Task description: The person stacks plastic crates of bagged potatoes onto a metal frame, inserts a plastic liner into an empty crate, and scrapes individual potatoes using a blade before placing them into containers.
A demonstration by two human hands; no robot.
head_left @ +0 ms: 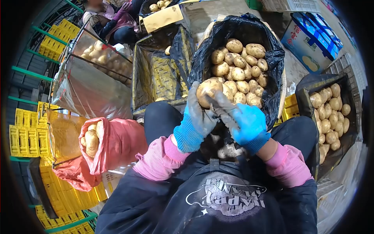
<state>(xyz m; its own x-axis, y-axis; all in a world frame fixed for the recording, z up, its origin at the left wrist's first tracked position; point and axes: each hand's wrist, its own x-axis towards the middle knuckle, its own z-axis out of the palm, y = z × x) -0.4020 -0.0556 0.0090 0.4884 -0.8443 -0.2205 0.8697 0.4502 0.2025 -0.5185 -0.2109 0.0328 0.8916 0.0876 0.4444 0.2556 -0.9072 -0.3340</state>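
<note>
My left hand [199, 117], in a grey and blue glove, holds a large potato [208, 92] with its fingers wrapped round the left side. My right hand [237, 119], also gloved, is at the potato's lower right, its fingers bent and blurred; whether something thin and dark is between them is unclear. Just beyond both hands stands a basket lined with black plastic [275, 43], with several potatoes [239, 74] heaped inside.
At the right is a black-lined crate of potatoes [331, 113]. At the left are a red sack [124, 140] with potatoes and a black-lined yellow crate [156, 74]. A person [113, 23] sits at the top left. A blue-and-white box [307, 43] stands at the upper right.
</note>
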